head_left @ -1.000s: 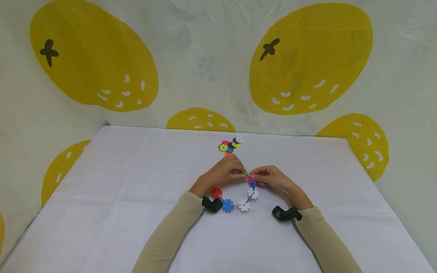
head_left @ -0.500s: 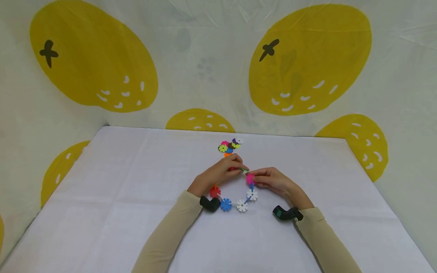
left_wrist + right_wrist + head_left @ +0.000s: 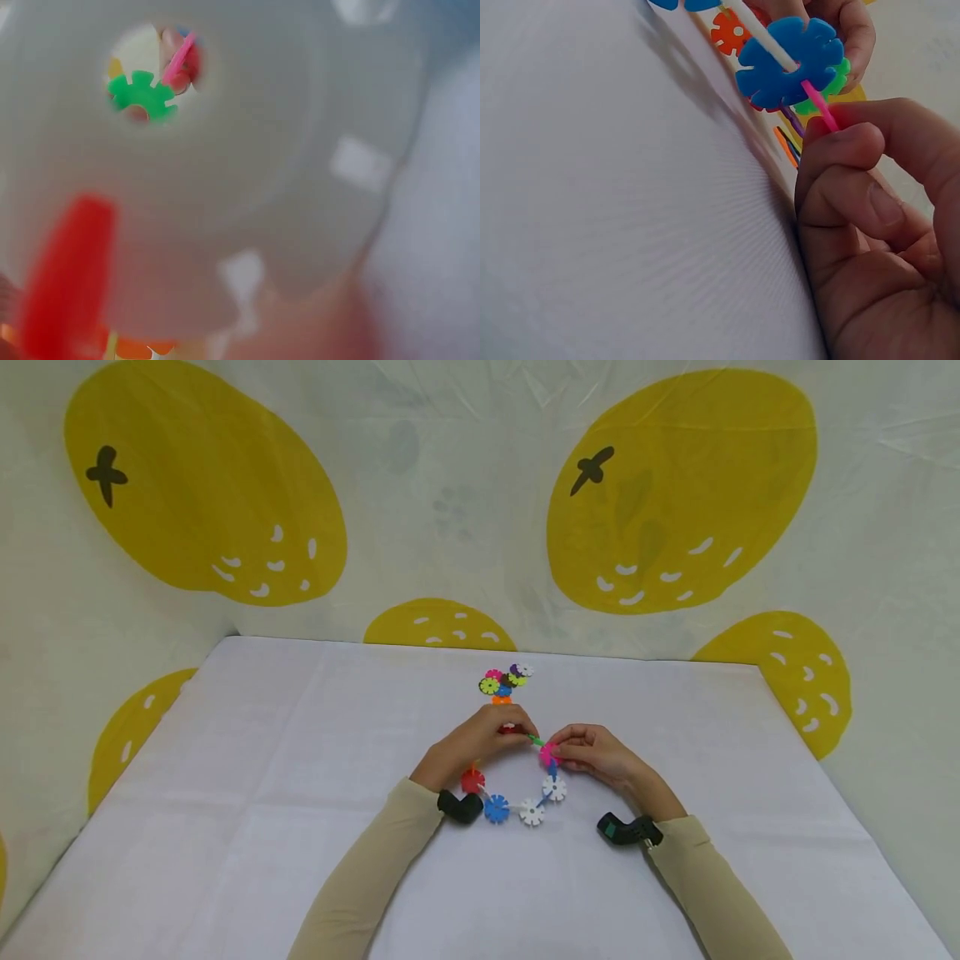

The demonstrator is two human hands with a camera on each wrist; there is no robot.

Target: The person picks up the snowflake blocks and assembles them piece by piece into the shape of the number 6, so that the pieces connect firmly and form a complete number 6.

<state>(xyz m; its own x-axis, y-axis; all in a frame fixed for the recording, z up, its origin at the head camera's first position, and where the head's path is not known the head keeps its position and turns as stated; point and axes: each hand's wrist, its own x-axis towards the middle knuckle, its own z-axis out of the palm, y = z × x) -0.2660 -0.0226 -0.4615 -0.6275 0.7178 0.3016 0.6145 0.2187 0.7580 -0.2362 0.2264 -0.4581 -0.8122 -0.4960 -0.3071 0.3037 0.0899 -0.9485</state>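
My left hand pinches a green notched snowflake disc, seen tilted. My right hand grips a pink snowflake disc between thumb and fingers. Green and pink meet or nearly meet; whether their slots are joined I cannot tell. From the pink one a curved chain of interlocked discs runs back toward my left wrist, with a white disc, a blue disc and a red disc. In the left wrist view a blurred pale disc covers most of the picture, and the green disc shows through its hole.
Just beyond my left hand lie loose discs in several colours, such as a yellow one and an orange one. White cloth covers the table. A patterned curtain stands behind it.
The pink disc has turned its face more toward the head view. My left hand has shifted slightly left, then lowered a little. The chain has slid slightly left with the hands.
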